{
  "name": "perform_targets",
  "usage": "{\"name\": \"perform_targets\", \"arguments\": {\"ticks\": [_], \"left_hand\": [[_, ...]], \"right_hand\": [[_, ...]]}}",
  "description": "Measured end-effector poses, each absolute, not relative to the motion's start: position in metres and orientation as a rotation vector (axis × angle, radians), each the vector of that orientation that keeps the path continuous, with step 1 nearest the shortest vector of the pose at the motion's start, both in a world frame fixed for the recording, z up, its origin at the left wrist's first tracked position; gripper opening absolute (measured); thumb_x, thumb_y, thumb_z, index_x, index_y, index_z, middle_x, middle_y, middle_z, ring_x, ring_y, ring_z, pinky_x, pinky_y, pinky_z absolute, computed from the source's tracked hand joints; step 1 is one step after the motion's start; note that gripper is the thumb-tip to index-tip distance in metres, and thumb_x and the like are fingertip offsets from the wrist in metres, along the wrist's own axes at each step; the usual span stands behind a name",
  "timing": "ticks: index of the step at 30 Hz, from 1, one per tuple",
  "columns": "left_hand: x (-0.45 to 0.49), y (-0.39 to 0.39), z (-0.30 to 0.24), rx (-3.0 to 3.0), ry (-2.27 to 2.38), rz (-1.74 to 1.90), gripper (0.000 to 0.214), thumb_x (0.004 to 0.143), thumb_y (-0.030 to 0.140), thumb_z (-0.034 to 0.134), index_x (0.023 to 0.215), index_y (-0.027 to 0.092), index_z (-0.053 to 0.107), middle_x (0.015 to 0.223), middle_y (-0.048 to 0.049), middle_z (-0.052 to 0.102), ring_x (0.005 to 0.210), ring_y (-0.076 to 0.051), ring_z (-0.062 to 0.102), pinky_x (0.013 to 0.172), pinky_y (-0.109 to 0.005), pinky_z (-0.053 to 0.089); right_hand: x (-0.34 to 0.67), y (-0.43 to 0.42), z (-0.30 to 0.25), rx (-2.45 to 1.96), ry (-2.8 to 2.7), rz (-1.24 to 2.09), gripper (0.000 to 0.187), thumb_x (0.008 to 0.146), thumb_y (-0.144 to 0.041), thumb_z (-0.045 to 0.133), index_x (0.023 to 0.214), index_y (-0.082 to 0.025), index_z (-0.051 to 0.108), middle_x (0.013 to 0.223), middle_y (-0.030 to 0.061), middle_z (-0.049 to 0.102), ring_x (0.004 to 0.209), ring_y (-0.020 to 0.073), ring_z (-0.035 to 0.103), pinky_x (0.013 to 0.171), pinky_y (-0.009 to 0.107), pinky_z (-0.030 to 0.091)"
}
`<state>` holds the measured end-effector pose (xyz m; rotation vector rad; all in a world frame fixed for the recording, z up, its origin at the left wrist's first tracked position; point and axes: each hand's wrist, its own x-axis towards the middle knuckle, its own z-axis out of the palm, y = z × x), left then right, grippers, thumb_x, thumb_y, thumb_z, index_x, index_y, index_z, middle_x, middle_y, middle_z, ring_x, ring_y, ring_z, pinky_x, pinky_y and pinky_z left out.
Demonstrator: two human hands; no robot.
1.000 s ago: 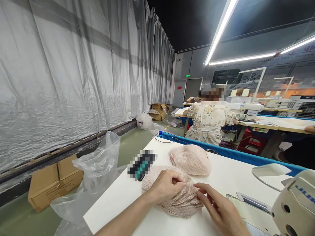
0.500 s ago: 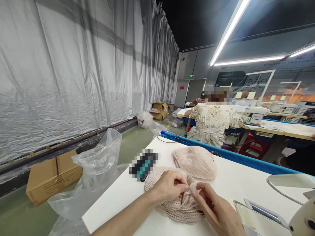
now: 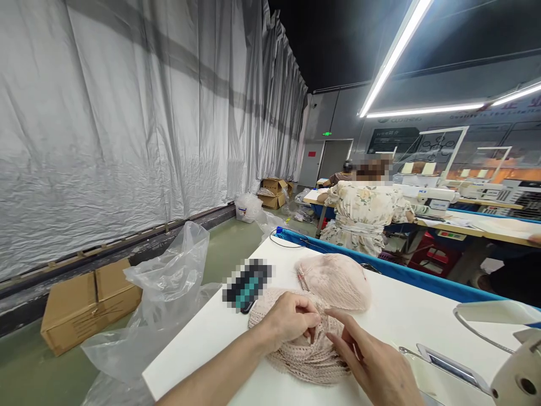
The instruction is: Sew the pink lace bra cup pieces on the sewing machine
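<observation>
A pale pink openwork knit piece (image 3: 304, 363) lies bunched on the white table. My left hand (image 3: 291, 318) is closed in a pinch on a gathered fold in its middle. Just to the right, my right hand (image 3: 367, 349) has thumb and forefinger apart, their tips at the edge of the same fold, with nothing visible between them. Its other fingers curl inward and are partly hidden. Beyond both hands rests a second pale pink knit piece (image 3: 338, 282), spread in a rounded heap. Whether the two pieces are joined is not visible.
A phone-like dark object (image 3: 247, 286), blurred out, lies left of the knitwear. Part of a sewing machine (image 3: 518, 372) stands at the right. Blue cloth (image 3: 406, 273) borders the table's far edge. Clear plastic (image 3: 169, 293) and a cardboard box (image 3: 91, 304) lie leftward; a co-worker (image 3: 363, 208) sits ahead.
My right thumb and forefinger have spread apart, the forefinger reaching further left over the fold. My left hand keeps its pinch, almost unmoved. The view has shifted slightly.
</observation>
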<state>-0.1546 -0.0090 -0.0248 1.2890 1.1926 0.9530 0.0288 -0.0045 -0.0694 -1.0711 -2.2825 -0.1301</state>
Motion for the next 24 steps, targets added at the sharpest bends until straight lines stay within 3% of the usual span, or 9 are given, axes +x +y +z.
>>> {"name": "perform_targets", "arguments": {"ticks": [4,9,14,17,19,24], "left_hand": [[-0.157,-0.009,-0.022,1.261,1.155,0.964,0.011,0.064,0.015,0.055,0.053,0.015,0.053,0.046,0.0035,0.049,0.048,-0.010,0.046,0.051,-0.022,0.035],[-0.159,-0.009,-0.021,1.227,1.127,0.989,0.017,0.066,0.013,0.056,0.050,0.015,0.051,0.045,0.0041,0.049,0.047,-0.010,0.044,0.053,-0.024,0.033],[-0.162,-0.008,-0.023,1.176,1.110,1.019,0.025,0.078,0.010,0.057,0.055,0.014,0.049,0.048,0.0064,0.046,0.048,-0.008,0.042,0.052,-0.021,0.034],[-0.163,-0.006,-0.029,1.133,1.077,1.035,0.027,0.086,0.018,0.059,0.061,0.013,0.048,0.055,0.0073,0.044,0.048,-0.006,0.041,0.050,-0.019,0.036],[-0.164,-0.003,-0.033,1.089,1.047,1.046,0.026,0.088,0.023,0.058,0.066,0.013,0.050,0.058,0.0069,0.045,0.048,-0.006,0.042,0.048,-0.018,0.037],[-0.171,0.004,-0.034,0.983,0.923,1.152,0.020,0.091,0.027,0.056,0.078,0.012,0.055,0.066,0.0042,0.052,0.052,-0.006,0.048,0.051,-0.019,0.043]], "right_hand": [[0.025,-0.006,-0.065,-1.057,-2.294,-0.237,0.026,0.098,-0.036,0.033,0.122,-0.030,0.041,0.064,-0.0068,0.066,0.050,0.0157,0.066,0.038,0.021,0.039],[0.026,-0.011,-0.063,-1.045,-2.295,-0.334,0.016,0.098,-0.034,0.034,0.096,-0.029,0.048,0.056,-0.0095,0.064,0.041,0.0159,0.062,0.036,0.022,0.037],[0.025,-0.013,-0.056,-0.995,-2.319,-0.391,0.027,0.094,-0.026,0.032,0.110,-0.032,0.052,0.053,-0.0081,0.065,0.037,0.0186,0.061,0.034,0.023,0.029],[0.025,-0.016,-0.052,-0.975,-2.332,-0.366,0.024,0.089,-0.023,0.036,0.078,-0.030,0.056,0.044,-0.0077,0.058,0.032,0.0183,0.056,0.034,0.023,0.022],[0.025,-0.017,-0.052,-0.969,-2.299,-0.332,0.025,0.089,-0.024,0.037,0.069,-0.028,0.052,0.040,-0.0075,0.054,0.029,0.0174,0.052,0.034,0.023,0.019],[0.016,-0.008,-0.048,-0.940,-2.088,-0.161,0.021,0.093,-0.032,0.034,0.088,-0.025,0.053,0.047,-0.0058,0.057,0.035,0.0141,0.054,0.036,0.021,0.035]]}}
